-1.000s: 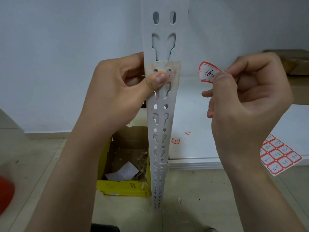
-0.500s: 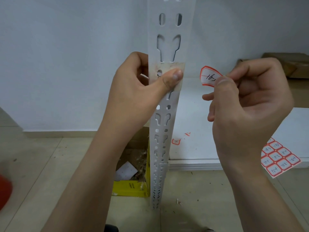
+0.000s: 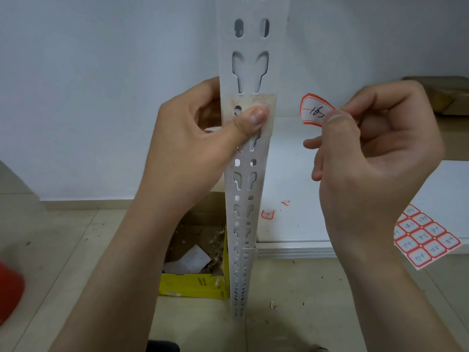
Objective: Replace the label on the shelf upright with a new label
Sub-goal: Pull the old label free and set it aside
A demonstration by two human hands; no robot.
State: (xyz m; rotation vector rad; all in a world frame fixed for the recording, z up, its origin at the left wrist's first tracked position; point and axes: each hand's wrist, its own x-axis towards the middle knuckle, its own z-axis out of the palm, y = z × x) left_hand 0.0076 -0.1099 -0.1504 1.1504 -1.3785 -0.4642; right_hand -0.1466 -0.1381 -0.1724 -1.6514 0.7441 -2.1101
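While the shelf upright [image 3: 250, 80] is gripped by the left hand [image 3: 193, 146], thumb on the residue patch [image 3: 247, 102], the new label [image 3: 314, 110] — pinched in the right hand [image 3: 375, 148], just beside it — is best pressed squarely over that patch.

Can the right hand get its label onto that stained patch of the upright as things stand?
Probably not fully. The left hand's thumb lies across the stained patch, though the gap between the right hand, its label and the upright looks free.
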